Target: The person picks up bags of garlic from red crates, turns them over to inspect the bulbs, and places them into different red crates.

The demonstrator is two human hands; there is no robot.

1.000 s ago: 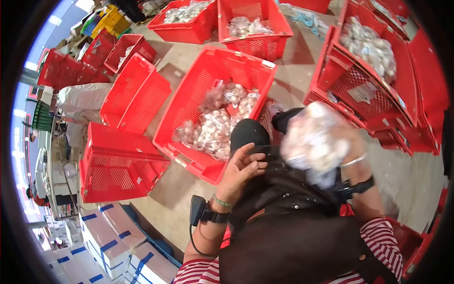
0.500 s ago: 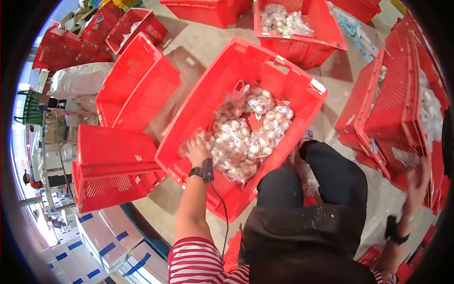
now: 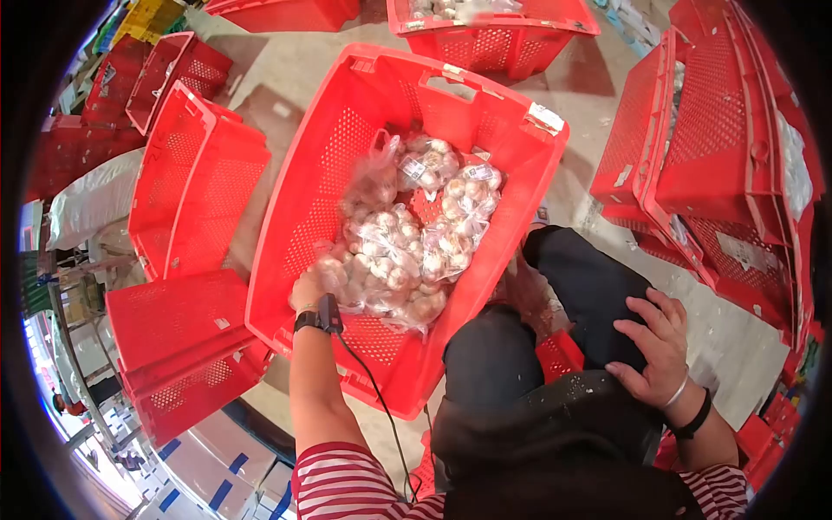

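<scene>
We reach our left hand down into the big red crate on the floor in front of us. Its grip is on a clear bag of garlic at the near left edge of the pile, fingers curled into the plastic, though we cannot tell how firmly they close because the bag hides the fingertips. A black scanner is strapped at that wrist, with a cable running back along our forearm. More bags of garlic fill the middle and near part of the same crate, heaped against one another; the far end of the crate is bare mesh.

Our right hand lies flat on our right thigh, its grip spread and holding nothing, with a bracelet and a dark band at the wrist. Empty red crates stand tilted to the left, and stacked red crates lean to the right.
</scene>
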